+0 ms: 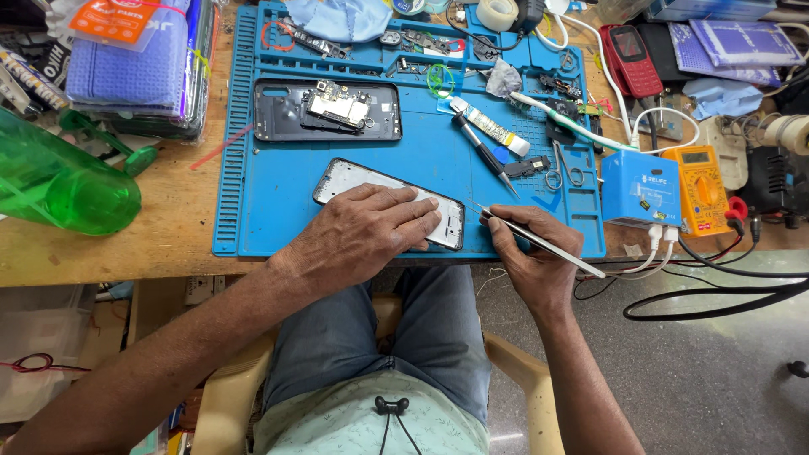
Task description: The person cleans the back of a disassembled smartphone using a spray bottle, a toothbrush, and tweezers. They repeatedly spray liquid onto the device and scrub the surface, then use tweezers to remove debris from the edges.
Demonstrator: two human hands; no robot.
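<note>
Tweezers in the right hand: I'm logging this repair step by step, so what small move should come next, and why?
Probably bring the tweezers tip a little left onto the right end of the phone frame. The left hand lies flat on the frame, pinning it to the blue mat, while the right hand holds the tip just beside its edge.

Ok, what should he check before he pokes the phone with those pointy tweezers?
1. Phone frame held flat on the blue mat by the left hand: ok.
2. Tweezers gripped firmly in the right hand: ok.
3. Tweezer tip close to the frame's right edge: ok, though touching or not, cannot tell.
4. Left fingers away from the sharp tip: ok, a small gap shows.
5. Other opened phone lying out of the way at the back: ok.
6. Tiny part to be picked visible: cannot tell.
</note>
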